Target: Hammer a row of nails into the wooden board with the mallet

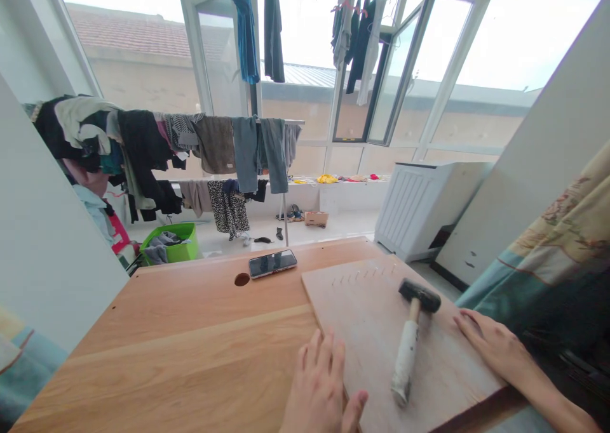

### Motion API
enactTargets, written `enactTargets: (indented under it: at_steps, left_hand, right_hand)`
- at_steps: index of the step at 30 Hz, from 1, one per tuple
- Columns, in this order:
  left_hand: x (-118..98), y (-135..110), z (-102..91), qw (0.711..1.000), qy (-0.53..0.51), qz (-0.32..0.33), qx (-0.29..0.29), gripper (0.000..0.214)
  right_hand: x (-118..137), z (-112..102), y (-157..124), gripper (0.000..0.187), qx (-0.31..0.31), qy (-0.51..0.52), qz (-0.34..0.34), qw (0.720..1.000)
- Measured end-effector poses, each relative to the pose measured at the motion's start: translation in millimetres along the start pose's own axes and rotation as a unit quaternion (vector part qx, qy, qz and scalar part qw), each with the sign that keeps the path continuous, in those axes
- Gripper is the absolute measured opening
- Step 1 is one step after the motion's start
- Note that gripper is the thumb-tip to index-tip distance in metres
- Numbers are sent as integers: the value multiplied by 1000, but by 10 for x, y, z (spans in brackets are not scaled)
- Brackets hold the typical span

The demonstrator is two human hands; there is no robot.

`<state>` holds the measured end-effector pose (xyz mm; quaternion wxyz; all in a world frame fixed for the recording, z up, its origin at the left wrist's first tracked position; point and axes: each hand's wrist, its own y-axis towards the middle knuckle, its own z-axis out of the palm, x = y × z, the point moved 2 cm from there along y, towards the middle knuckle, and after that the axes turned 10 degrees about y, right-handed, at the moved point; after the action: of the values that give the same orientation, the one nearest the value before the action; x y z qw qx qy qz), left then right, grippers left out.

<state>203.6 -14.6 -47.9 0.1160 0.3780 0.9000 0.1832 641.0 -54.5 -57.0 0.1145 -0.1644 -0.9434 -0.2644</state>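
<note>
Both spread, left hand (317,382) and right hand (500,347) flank pale rectangular wooden board (362,331), lower right.
Black-headed, white-handled hammer (410,331) looks head-heavy; grasp handle (405,364).

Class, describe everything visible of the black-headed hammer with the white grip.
The black-headed hammer with the white grip has a blunt, seemingly metal head, a wood-coloured neck and a scuffed grip. It lies on the pale, flat wooden board, head away from the person, grip nearer. Neither the left hand nor the right hand touches it.

Hammer (410,333) on pale board (366,338), between left fingers (325,352) and right fingers (469,335)
</note>
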Motion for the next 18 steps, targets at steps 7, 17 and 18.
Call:
enactTargets:
  at_steps: [7,17,18]
  left_hand:
    - [67,-60,-63,994,38,55,-91,55]
    - [1210,-1023,-638,981,158,17,-108,35]
    - [1317,-1156,-673,982,162,3,-101,35]
  right_hand:
    - [216,-67,-190,54,44,-7,51,998]
    - [1357,25,-858,40,60,101,-128,985]
    - [1484,32,-911,40,63,109,-144,982]
